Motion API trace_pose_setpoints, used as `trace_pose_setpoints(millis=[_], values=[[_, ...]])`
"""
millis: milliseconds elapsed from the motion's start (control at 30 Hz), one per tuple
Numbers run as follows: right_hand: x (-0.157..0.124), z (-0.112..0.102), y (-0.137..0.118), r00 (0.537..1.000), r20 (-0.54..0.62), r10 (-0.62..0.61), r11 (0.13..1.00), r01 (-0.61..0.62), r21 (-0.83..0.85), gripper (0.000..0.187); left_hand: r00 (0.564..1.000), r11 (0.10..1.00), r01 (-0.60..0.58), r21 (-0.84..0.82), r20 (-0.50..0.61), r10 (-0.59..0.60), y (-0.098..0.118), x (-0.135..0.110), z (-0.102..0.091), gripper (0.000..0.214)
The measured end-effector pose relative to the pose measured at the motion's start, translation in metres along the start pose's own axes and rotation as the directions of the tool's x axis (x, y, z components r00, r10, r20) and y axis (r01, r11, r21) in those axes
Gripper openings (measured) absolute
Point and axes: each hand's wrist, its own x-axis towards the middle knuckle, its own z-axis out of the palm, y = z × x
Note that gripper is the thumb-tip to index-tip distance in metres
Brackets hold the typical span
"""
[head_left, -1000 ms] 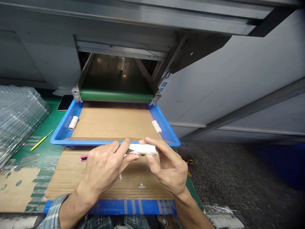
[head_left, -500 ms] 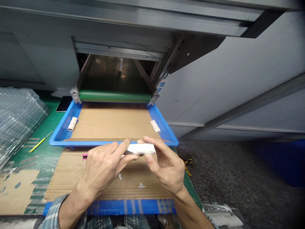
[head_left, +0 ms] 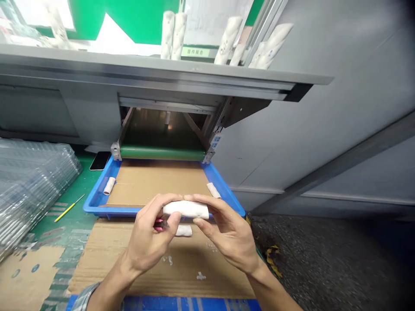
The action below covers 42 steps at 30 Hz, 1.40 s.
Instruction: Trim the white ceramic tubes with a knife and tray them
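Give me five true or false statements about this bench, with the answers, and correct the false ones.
The left hand holds a pink-handled cutter: true.

The right hand is empty: false, its fingers are on a white roll.

Two short white pieces lie in the blue tray: true.

A yellow-handled tool lies in that tray: false, it lies on the green mat beside it.

Another white piece lies on the cardboard sheet: true.

A green workbench [head_left: 89,179] carries a blue plastic tray [head_left: 97,210] — cardboard [head_left: 155,185] inside; stacked clear plastic trays [head_left: 32,190] lie beside it.
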Motion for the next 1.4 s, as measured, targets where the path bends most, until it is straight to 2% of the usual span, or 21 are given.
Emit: trace_pose_setpoints(millis=[100,200,267,367,467,600,767,867,967,1033,1133,1267,1400], values=[[0.020,0.001,-0.013,0.996,0.067,-0.059,0.998,0.061,-0.025,0.047,0.998,0.998,-0.060,-0.009,-0.033,0.060,0.008,0.002,-0.018,0.031],[0.037,0.007,-0.019,0.991,0.095,-0.090,0.995,0.093,-0.032,0.044,0.997,0.998,-0.066,0.012,-0.037,0.066,0.011,0.004,-0.035,0.034],[0.044,0.013,-0.019,0.994,0.093,-0.065,0.998,0.062,0.025,0.047,0.995,0.996,-0.090,0.027,-0.042,0.091,0.010,0.006,-0.042,0.035],[0.050,0.017,-0.016,0.995,0.097,0.034,0.985,-0.049,0.163,0.047,0.989,0.988,-0.148,0.040,-0.014,0.149,0.007,0.012,-0.048,0.036],[0.049,0.016,-0.015,0.992,0.080,0.094,0.972,-0.109,0.209,0.034,0.994,0.994,-0.101,0.029,0.033,0.100,0.005,0.020,-0.048,0.038],[0.044,0.008,-0.016,0.994,0.027,0.104,0.976,-0.107,0.189,0.040,0.996,0.999,0.005,-0.032,0.093,-0.002,0.005,0.029,-0.042,0.034],[0.044,-0.007,-0.020,0.998,0.024,0.055,0.994,-0.057,0.089,0.051,0.990,0.999,0.001,-0.052,0.141,0.006,0.004,0.033,-0.037,0.025],[0.045,-0.018,-0.023,0.999,0.045,-0.021,1.000,0.022,-0.014,0.041,0.989,0.999,-0.036,-0.039,0.140,0.041,0.003,0.032,-0.034,0.025],[0.045,-0.028,-0.025,0.990,0.114,-0.085,0.984,0.101,-0.145,0.029,0.987,0.989,-0.136,0.055,0.094,0.130,0.007,0.033,-0.025,0.023],[0.047,-0.031,-0.025,0.985,0.109,-0.132,0.946,0.158,-0.281,0.030,0.974,0.960,-0.222,0.172,0.080,0.211,0.013,0.035,-0.016,0.022],[0.050,-0.030,-0.019,0.966,0.072,-0.247,0.868,0.253,-0.427,0.029,0.951,0.894,-0.308,0.326,0.140,0.277,0.026,0.040,-0.008,0.023],[0.057,-0.028,-0.010,0.959,0.065,-0.274,0.908,0.281,-0.310,0.026,0.955,0.860,-0.283,0.425,0.210,0.210,0.042,0.051,-0.017,0.047],[0.059,-0.032,-0.003,0.964,0.034,-0.264,0.936,0.265,-0.232,0.030,0.963,0.829,-0.262,0.495,0.191,0.191,0.046,0.059,-0.030,0.035]])
